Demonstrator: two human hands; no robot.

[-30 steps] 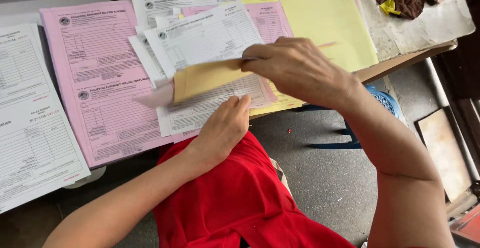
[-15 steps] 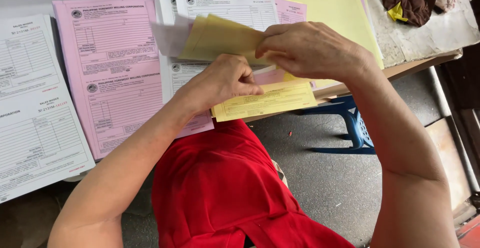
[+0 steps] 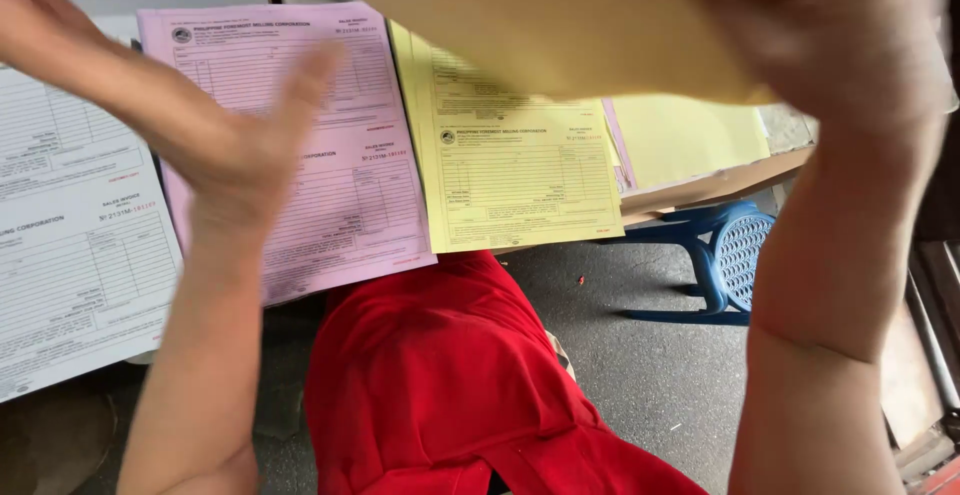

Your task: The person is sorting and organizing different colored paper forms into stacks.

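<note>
Gripping a yellow sheet (image 3: 560, 25), seemingly, the right hand (image 3: 830, 35); left hand (image 3: 240, 145) open, empty.

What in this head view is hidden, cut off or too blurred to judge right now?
- Right hand: blurred, cut by the top edge; its grip on the yellow sheet is unclear.
- Left hand: motion-blurred, fingers unclear.
- Yellow form: top hidden behind the raised sheet.
- White forms: cut by the left edge.

right hand (image 3: 830, 35): blurred, cut by top edge | yellow sheet (image 3: 560, 25): blurred | grip: unclear
</note>
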